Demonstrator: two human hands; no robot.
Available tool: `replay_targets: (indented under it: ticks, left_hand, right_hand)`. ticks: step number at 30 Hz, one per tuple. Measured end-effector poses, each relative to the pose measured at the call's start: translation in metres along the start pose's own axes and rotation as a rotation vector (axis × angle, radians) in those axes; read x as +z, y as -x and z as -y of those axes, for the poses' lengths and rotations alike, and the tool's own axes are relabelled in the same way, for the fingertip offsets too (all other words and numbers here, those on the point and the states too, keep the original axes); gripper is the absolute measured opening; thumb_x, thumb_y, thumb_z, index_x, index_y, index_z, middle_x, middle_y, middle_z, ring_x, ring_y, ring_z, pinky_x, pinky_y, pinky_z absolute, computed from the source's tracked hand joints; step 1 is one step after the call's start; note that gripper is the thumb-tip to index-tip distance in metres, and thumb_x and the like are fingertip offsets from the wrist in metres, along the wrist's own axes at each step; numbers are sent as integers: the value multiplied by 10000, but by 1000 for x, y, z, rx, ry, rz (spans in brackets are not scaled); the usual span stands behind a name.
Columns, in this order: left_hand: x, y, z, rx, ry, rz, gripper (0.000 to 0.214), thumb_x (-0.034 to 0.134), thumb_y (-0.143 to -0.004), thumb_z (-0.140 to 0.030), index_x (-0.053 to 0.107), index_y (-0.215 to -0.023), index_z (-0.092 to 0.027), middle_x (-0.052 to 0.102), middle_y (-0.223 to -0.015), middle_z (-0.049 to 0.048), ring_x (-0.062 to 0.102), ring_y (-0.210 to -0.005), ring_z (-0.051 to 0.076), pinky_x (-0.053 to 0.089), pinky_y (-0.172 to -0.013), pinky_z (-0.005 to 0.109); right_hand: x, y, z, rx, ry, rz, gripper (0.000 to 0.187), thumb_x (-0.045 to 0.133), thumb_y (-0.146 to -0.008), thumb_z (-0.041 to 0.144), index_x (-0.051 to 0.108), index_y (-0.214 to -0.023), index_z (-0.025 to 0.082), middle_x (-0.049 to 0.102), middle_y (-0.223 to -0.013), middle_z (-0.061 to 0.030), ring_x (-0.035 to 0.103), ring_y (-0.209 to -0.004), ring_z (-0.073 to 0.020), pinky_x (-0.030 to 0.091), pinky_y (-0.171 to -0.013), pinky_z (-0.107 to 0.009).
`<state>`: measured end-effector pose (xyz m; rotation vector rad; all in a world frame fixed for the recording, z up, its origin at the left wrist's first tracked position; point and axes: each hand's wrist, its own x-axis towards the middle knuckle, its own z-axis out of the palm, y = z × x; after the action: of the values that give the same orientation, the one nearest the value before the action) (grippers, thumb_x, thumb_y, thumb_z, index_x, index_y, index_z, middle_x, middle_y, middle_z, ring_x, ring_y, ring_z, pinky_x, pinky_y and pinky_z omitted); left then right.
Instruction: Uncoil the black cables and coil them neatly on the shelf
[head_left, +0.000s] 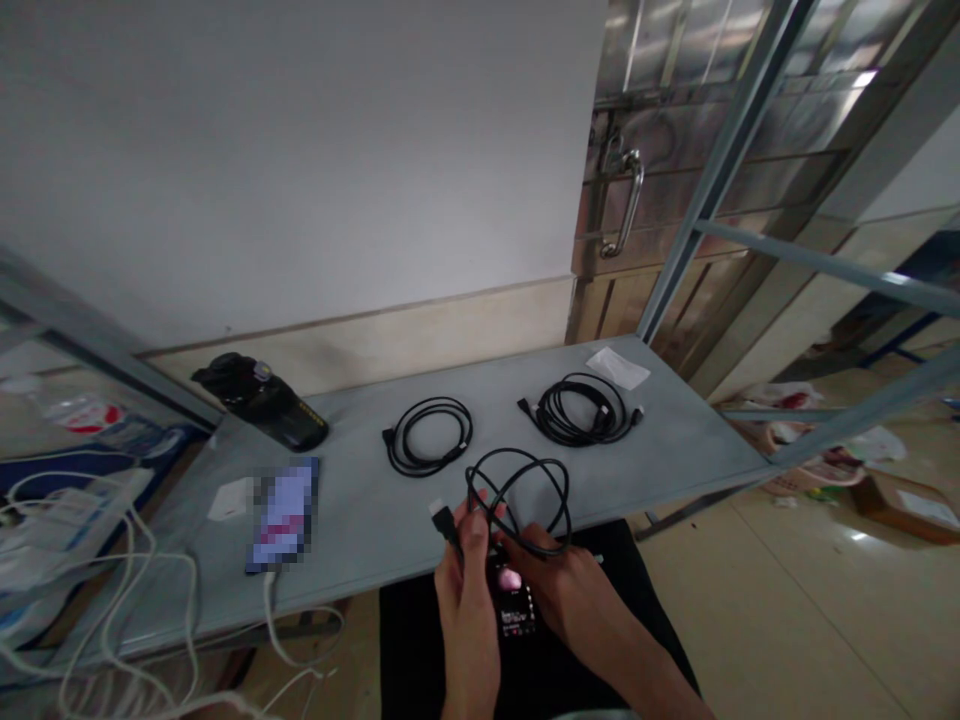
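Note:
A black cable [559,478] in loose crossing loops is gripped by both my hands at the table's front edge. My left hand [469,565] is closed round it, and a black plug [444,520] with a pale tip sticks out on that hand's left side. Also closed on the cable is my right hand [559,580], partly under the loops. On the table beyond lie a thin coiled black cable [431,470] and, to its right, a thicker black coil [559,435] with several plug ends showing.
A lit phone [517,605] lies on my dark lap below my hands. On the grey table [360,530] are a black bottle [281,410], a blurred phone [285,515], a white charger [231,498] and white paper [619,368]. White cords [191,590] hang at left. Metal posts [727,170] frame the right.

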<state>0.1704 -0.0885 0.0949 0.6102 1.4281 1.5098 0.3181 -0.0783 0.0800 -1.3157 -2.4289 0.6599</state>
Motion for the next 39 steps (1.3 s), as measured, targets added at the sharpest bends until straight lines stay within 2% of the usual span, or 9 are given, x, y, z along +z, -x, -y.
replay_targets:
  ticks: [6, 14, 20, 22, 24, 26, 28, 32, 39]
  left_hand:
    - [-1, -5, -4, 26, -87, 63, 579, 934, -852, -666, 854, -1145, -172, 865, -1119, 133, 831, -1066, 308, 668, -935, 375]
    - [-10, -6, -1, -22, -4, 176, 507, 927, -884, -610, 852, -1120, -168, 853, -1234, 151, 815, -1173, 318, 637, -1069, 402]
    - [-19, -8, 3, -49, 82, 150, 498, 928, -889, -625, 819, -1108, -191, 840, -1138, 93, 803, -1044, 252, 653, -956, 333]
    - [-20, -5, 0, -60, 95, 149, 526, 941, -867, -641, 819, -1115, -193, 836, -1111, 85, 797, -1007, 240, 654, -943, 328]
    - [-21, -1, -5, -82, 90, 162, 569, 963, -827, -663, 826, -1113, -190, 835, -1103, 92, 798, -1005, 249, 659, -932, 334]
    - [-23, 4, -7, -106, 75, 180, 605, 967, -812, -679, 832, -1141, -189, 839, -1141, 110, 803, -1049, 269, 662, -952, 348]
    - [-24, 8, -5, -121, 51, 212, 612, 932, -851, -693, 829, -1192, -195, 838, -1213, 126, 803, -1109, 287, 660, -990, 365]
    - [-29, 11, 6, -106, -39, 258, 613, 820, -941, -738, 819, -1243, -204, 824, -1295, 145, 796, -1179, 309, 651, -1044, 392]
    - [-29, 32, 0, 67, -222, 104, 586, 733, -1001, -745, 839, -1257, -228, 825, -1311, 142, 750, -1328, 346, 589, -1191, 447]
  right_hand:
    - [0, 3, -2, 3, -156, -57, 538, 554, -1082, 87, 750, -1520, 331, 852, -1290, -76, 835, -1122, -227, 627, -975, -287]
    - [27, -1, -7, 30, -592, -344, 366, 617, -1104, 158, 840, -1362, 290, 832, -1351, -100, 816, -1232, -261, 664, -1090, -386]
    - [3, 15, 5, 5, -610, -195, 483, 565, -1131, 172, 709, -1574, 304, 657, -1664, -95, 609, -1575, -257, 482, -1346, -458]
    - [-7, 24, 6, 49, -609, -156, 310, 630, -1140, 279, 822, -1383, 273, 754, -1535, -98, 715, -1447, -271, 560, -1265, -423]
    - [-14, 32, 3, 112, -620, -175, 306, 639, -1152, 389, 875, -1038, 231, 872, -1178, -89, 847, -1058, -234, 676, -972, -316]
    - [-18, 36, -2, 177, -599, -244, 525, 605, -1168, 475, 794, -758, 209, 816, -783, -49, 768, -678, -171, 595, -658, -241]
    - [-19, 38, -6, 227, -535, -321, 641, 598, -1162, 546, 708, -633, 202, 692, -577, -21, 646, -515, -139, 465, -536, -238]
    - [-22, 33, -6, 300, -415, -386, 728, 647, -1096, 681, 588, -545, 208, 560, -487, -6, 505, -462, -123, 345, -510, -279]
    - [-27, 29, 3, 362, -583, -199, 541, 672, -1063, 710, 690, -833, 221, 742, -754, -43, 685, -700, -201, 505, -652, -295]
